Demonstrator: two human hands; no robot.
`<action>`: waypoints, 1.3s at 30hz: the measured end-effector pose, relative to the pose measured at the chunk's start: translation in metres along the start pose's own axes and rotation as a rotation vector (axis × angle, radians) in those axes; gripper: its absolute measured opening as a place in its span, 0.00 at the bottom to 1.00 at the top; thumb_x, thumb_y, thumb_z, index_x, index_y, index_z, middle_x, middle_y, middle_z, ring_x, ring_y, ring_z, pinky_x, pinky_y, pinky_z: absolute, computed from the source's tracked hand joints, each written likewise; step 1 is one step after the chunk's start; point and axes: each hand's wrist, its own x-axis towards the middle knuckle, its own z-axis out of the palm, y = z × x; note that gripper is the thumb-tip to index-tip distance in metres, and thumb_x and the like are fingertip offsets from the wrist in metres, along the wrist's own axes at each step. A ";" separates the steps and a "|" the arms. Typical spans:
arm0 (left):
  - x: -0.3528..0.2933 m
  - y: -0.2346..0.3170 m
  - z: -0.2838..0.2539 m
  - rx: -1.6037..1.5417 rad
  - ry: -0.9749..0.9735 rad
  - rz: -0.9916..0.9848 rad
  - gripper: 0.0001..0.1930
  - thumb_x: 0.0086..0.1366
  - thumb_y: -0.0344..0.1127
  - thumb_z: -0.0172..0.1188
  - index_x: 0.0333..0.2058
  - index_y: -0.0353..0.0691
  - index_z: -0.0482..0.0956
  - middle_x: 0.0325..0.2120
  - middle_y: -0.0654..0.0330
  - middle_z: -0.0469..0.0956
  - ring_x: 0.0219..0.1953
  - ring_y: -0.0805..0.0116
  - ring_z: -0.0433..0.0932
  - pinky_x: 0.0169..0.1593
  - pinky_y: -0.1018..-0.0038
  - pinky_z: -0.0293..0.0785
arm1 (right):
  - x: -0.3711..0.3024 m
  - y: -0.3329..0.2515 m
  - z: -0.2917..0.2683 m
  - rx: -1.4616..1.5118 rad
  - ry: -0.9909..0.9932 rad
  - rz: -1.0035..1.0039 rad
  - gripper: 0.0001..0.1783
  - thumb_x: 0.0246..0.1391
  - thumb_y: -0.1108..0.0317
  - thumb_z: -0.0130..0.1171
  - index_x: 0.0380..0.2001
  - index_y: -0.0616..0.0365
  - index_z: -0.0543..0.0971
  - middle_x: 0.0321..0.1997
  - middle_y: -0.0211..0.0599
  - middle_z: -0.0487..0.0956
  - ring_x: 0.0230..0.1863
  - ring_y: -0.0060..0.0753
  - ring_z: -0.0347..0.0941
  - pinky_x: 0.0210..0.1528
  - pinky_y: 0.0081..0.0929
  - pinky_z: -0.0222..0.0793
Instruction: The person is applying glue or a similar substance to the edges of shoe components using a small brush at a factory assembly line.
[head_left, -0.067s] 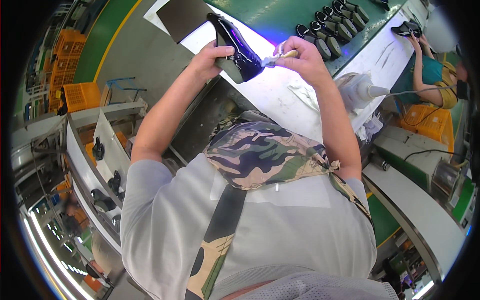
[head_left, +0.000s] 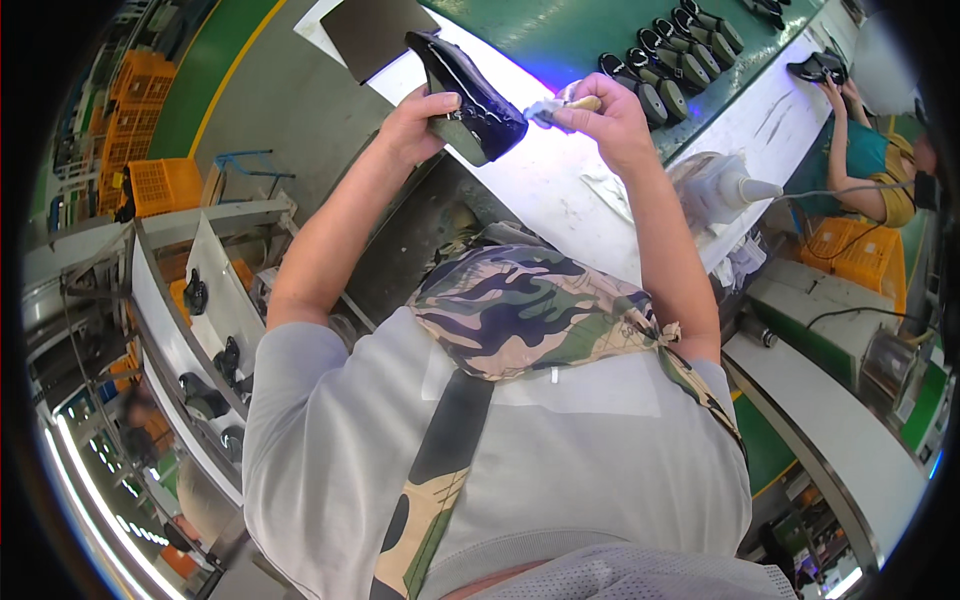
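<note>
My left hand (head_left: pixel 415 122) is closed around a glossy black shoe (head_left: pixel 472 95) with a grey sole, its thumb lying over the upper. The shoe is tilted above the white worktable (head_left: pixel 540 185). In my right hand (head_left: pixel 615 125), a pale bluish wad of cloth (head_left: pixel 544 111) is pinched between thumb and fingers, with a yellowish piece (head_left: pixel 586 104) showing beside it. The wad is right at the shoe's rounded right end; whether they touch, I cannot tell. My right fingers partly hide the wad.
Several black shoes (head_left: pixel 672 62) stand in rows on the green belt beyond the table. By my right forearm is a white bottle (head_left: pixel 715 185) with a pointed nozzle. A co-worker's hands (head_left: pixel 838 92) hold a shoe at far right. Racks with shoes (head_left: pixel 205 395) stand at left.
My right hand and the wad have shifted slightly up and to the right relative to the shoe's end. My left hand keeps its hold on the shoe.
</note>
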 end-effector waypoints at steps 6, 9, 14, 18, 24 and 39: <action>-0.030 0.002 -0.027 -0.125 -0.033 0.189 0.38 0.53 0.33 0.66 0.61 0.30 0.61 0.56 0.50 0.70 0.57 0.55 0.72 0.64 0.59 0.65 | 0.022 0.021 0.042 0.108 0.168 0.013 0.11 0.46 0.75 0.70 0.29 0.62 0.75 0.27 0.31 0.76 0.27 0.20 0.71 0.28 0.20 0.68; -0.045 0.010 -0.037 -0.091 0.044 0.276 0.35 0.51 0.31 0.66 0.58 0.32 0.64 0.50 0.53 0.74 0.53 0.58 0.75 0.61 0.62 0.68 | 0.033 0.013 0.070 0.098 0.198 0.075 0.11 0.45 0.76 0.70 0.28 0.62 0.75 0.27 0.31 0.76 0.26 0.20 0.71 0.28 0.20 0.68; -0.080 0.022 -0.046 0.245 0.317 0.569 0.25 0.49 0.25 0.69 0.46 0.35 0.71 0.40 0.59 0.77 0.43 0.66 0.77 0.51 0.69 0.73 | 0.053 0.033 0.110 0.095 0.239 0.156 0.11 0.44 0.77 0.69 0.28 0.63 0.76 0.26 0.32 0.77 0.25 0.20 0.71 0.27 0.20 0.68; -0.110 0.026 -0.056 0.542 0.550 0.781 0.30 0.45 0.25 0.74 0.47 0.36 0.71 0.40 0.60 0.78 0.42 0.69 0.77 0.49 0.72 0.73 | 0.074 0.044 0.152 0.117 0.218 0.261 0.10 0.44 0.77 0.69 0.29 0.63 0.76 0.26 0.31 0.77 0.25 0.21 0.71 0.28 0.19 0.66; -0.164 0.049 -0.067 0.723 0.730 0.823 0.32 0.42 0.30 0.77 0.47 0.35 0.73 0.39 0.60 0.78 0.43 0.70 0.75 0.53 0.72 0.69 | 0.104 0.053 0.210 0.149 0.053 0.364 0.10 0.47 0.75 0.68 0.31 0.61 0.77 0.29 0.31 0.77 0.27 0.23 0.72 0.29 0.21 0.67; -0.560 0.284 -0.191 0.623 1.859 0.461 0.30 0.53 0.42 0.73 0.49 0.32 0.72 0.41 0.55 0.78 0.37 0.63 0.81 0.39 0.63 0.80 | 0.072 0.076 0.090 0.244 0.160 0.493 0.06 0.57 0.78 0.57 0.37 0.64 0.75 0.36 0.44 0.81 0.35 0.35 0.79 0.37 0.27 0.74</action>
